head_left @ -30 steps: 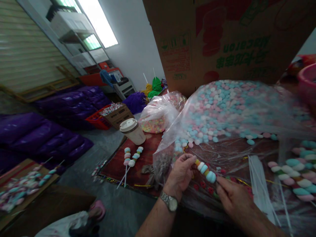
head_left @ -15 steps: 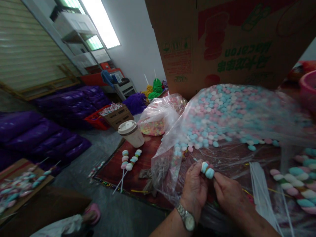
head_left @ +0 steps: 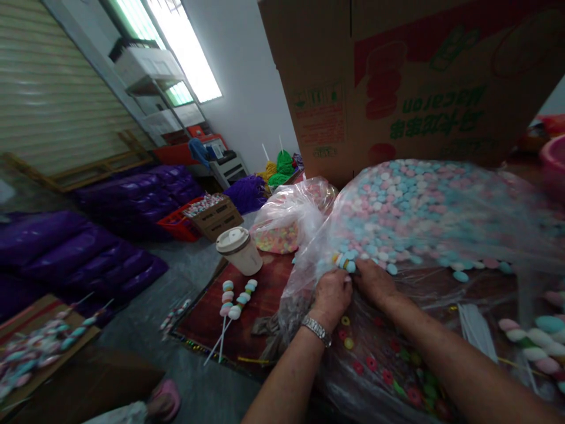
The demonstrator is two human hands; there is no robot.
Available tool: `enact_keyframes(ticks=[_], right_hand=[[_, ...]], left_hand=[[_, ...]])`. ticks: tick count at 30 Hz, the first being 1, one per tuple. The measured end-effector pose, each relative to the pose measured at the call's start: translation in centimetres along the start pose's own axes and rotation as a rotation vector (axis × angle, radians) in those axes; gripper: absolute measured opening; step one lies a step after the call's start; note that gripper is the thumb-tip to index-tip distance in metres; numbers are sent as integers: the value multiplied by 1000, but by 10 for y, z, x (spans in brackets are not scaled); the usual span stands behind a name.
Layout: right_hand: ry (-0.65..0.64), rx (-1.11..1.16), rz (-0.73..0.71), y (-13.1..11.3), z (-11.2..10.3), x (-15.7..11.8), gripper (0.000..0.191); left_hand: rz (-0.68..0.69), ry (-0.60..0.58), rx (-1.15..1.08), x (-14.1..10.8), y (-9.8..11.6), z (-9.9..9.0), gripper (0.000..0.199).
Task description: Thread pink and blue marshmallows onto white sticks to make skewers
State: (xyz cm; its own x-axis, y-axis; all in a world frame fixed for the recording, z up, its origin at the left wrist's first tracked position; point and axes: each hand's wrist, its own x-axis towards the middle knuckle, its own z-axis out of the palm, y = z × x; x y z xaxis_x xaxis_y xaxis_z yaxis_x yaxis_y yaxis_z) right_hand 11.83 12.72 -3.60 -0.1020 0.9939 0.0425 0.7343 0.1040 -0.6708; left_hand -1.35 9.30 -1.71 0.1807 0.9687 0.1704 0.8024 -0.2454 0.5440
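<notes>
Your left hand [head_left: 331, 297] curled at the mouth of a clear plastic bag [head_left: 304, 277], your right hand [head_left: 375, 282] just beside it, fingertips [head_left: 364, 268] against pastel marshmallow candies [head_left: 410, 218], cannot tell what either grasps

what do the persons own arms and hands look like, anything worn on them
The left forearm and right forearm are bare, with no sleeves or gloves in view. The left hand has a silver metal link wristwatch at its wrist; the right hand shows no watch or band.
</notes>
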Motion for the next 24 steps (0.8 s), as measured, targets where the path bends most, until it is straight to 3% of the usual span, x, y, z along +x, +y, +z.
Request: enact_keyframes(ticks=[2, 7, 10, 14, 17, 20, 24], right_hand=[[-8, 13, 13, 4, -7, -1, 21], [-44, 140, 48, 7, -39, -39, 13], [-110, 381, 104, -2, -49, -74, 23], [-120, 935, 252, -6, -44, -108, 25], [-28, 978, 238, -2, -38, -120, 26], [52, 944, 128, -4, -37, -127, 24], [34, 1004, -26, -15, -45, -140, 26]], left_hand=[[-51, 20, -209, -9, -1, -3, 17], [-444, -113, -1182, -36, 3, -7, 24], [-511, -140, -1432, -47, 14, -7, 25], [-498, -186, -1474, -59, 35, -11, 26], [-402, -216, -1355, -70, 51, -17, 25], [-302, -234, -1256, -79, 62, -18, 26], [-211, -158, -1100, -85, 68, -14, 26]])
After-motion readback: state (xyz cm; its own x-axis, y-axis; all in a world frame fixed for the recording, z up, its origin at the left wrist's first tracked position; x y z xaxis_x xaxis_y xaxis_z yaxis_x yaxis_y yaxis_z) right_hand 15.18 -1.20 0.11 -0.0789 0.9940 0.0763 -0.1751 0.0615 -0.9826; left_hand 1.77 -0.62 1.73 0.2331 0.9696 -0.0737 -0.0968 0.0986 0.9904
